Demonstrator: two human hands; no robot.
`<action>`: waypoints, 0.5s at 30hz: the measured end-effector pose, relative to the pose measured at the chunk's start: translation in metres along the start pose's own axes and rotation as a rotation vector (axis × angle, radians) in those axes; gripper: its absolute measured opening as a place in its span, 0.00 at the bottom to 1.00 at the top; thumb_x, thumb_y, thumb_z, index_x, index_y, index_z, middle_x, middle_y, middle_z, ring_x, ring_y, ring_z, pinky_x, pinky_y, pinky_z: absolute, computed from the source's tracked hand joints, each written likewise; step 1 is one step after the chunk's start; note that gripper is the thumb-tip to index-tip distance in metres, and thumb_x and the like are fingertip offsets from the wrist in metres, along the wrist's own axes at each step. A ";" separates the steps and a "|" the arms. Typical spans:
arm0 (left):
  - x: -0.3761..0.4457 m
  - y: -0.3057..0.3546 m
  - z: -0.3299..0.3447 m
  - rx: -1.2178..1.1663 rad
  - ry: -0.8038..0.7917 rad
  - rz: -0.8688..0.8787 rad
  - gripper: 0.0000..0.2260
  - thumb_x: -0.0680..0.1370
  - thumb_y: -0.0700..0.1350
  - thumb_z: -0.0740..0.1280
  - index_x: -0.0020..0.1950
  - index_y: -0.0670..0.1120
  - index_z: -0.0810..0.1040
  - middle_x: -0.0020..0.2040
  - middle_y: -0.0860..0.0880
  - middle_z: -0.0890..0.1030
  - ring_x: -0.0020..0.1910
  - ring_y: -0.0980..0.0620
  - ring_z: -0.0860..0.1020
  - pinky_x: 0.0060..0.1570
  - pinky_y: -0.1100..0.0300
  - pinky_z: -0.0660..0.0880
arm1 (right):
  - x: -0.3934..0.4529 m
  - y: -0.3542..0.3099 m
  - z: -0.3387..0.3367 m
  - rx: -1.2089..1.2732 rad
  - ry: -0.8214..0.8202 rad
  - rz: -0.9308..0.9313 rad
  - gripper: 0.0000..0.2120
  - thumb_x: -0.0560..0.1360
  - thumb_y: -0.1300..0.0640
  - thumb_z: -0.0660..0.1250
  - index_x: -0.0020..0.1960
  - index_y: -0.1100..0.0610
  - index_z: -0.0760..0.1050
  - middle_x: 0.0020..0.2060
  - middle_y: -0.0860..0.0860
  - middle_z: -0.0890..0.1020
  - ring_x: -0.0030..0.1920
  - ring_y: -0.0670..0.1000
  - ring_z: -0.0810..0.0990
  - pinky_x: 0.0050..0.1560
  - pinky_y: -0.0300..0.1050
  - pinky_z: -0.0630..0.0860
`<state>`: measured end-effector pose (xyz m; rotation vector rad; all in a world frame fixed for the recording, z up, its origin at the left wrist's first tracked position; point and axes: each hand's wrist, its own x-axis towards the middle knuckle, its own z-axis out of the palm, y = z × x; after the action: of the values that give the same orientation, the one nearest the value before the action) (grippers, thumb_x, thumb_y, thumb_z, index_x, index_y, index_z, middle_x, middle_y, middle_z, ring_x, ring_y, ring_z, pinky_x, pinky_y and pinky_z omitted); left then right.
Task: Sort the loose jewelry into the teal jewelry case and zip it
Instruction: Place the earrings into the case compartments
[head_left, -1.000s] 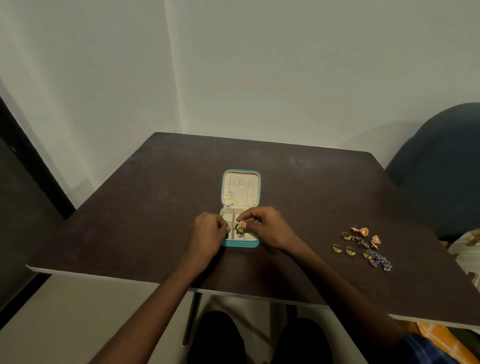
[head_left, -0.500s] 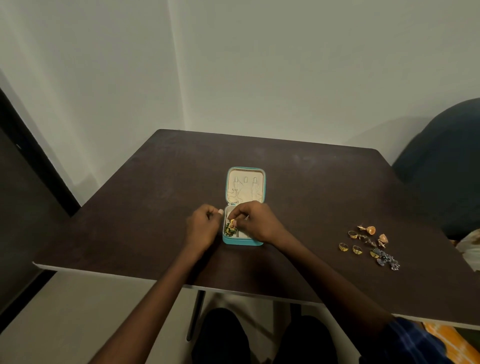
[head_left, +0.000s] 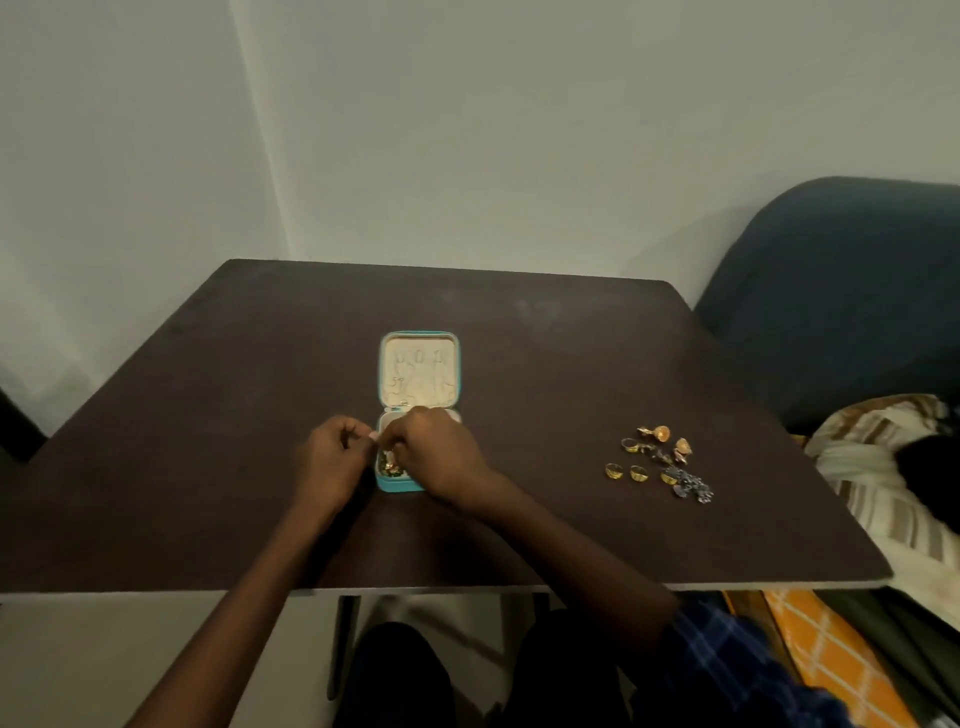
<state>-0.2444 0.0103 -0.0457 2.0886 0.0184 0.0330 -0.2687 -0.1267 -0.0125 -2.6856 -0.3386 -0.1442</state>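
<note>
Both hands stayed over the open teal case.

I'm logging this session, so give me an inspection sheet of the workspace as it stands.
Surface: dark brown table, matte.
Job's things: teal jewelry case open, lid flat; green and gold piece in its left compartment; loose jewelry in a pile to the right.
Clutter: nothing seen.
Hands: left hand curled beside the case; right hand over the tray, grip unclear.
Cables: nothing seen.
Surroundings: pale walls, blue chair, striped cloth.
</note>
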 end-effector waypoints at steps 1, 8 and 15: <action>0.000 0.002 0.000 0.002 0.003 0.003 0.04 0.75 0.42 0.66 0.40 0.48 0.77 0.40 0.46 0.81 0.41 0.46 0.81 0.44 0.45 0.79 | -0.002 0.002 -0.001 -0.012 0.011 -0.002 0.12 0.75 0.59 0.63 0.56 0.55 0.79 0.53 0.58 0.79 0.53 0.59 0.76 0.48 0.49 0.72; -0.008 0.035 0.006 0.085 0.138 0.210 0.01 0.75 0.42 0.66 0.43 0.47 0.75 0.44 0.47 0.78 0.42 0.49 0.78 0.43 0.48 0.78 | -0.035 0.045 -0.034 0.011 0.218 0.045 0.11 0.77 0.55 0.62 0.56 0.56 0.77 0.52 0.54 0.79 0.52 0.51 0.75 0.46 0.45 0.72; -0.030 0.097 0.063 0.159 0.028 0.589 0.03 0.74 0.41 0.67 0.46 0.47 0.79 0.42 0.51 0.77 0.42 0.56 0.73 0.43 0.66 0.65 | -0.087 0.122 -0.071 -0.017 0.256 0.247 0.08 0.76 0.56 0.63 0.50 0.56 0.80 0.48 0.53 0.82 0.50 0.53 0.77 0.49 0.47 0.72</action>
<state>-0.2724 -0.0927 0.0069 2.1826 -0.5930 0.4287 -0.3246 -0.2832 -0.0102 -2.6566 0.0733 -0.4116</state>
